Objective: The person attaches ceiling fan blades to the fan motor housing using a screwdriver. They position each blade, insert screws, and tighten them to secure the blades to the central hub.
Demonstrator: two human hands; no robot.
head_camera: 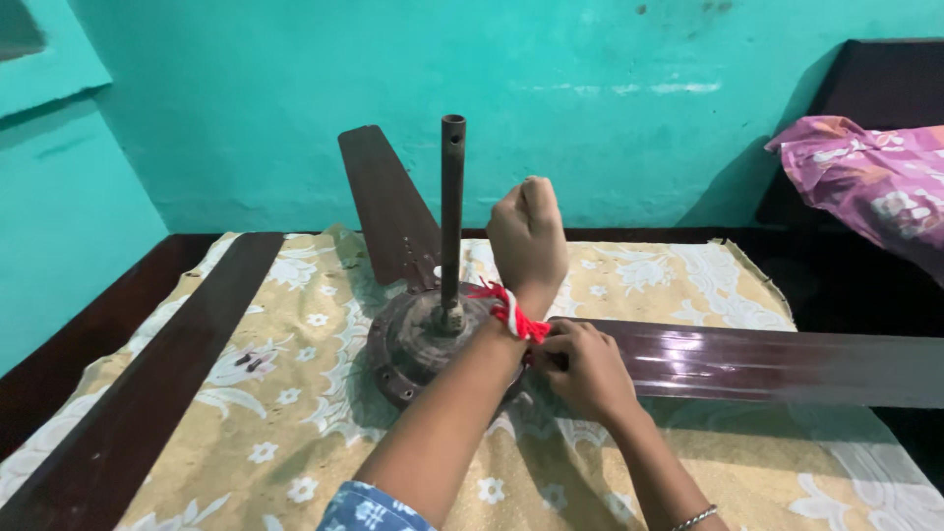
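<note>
A brown ceiling fan lies on a yellow flowered cloth (285,442), its round motor hub (408,349) facing up and its down rod (452,206) standing upright. My left hand (528,236) is raised in a fist just right of the rod and holds nothing. A red and white thread (511,313) is tied around its wrist. My right hand (582,372) rests over the root of the right blade (777,362), its fingertips pinching the thread at my left wrist.
One fan blade (388,202) points toward the teal wall (590,98) and another (147,393) runs to the near left. A pink flowered bundle (875,177) lies at the far right. Dark wooden edging (88,334) frames the cloth.
</note>
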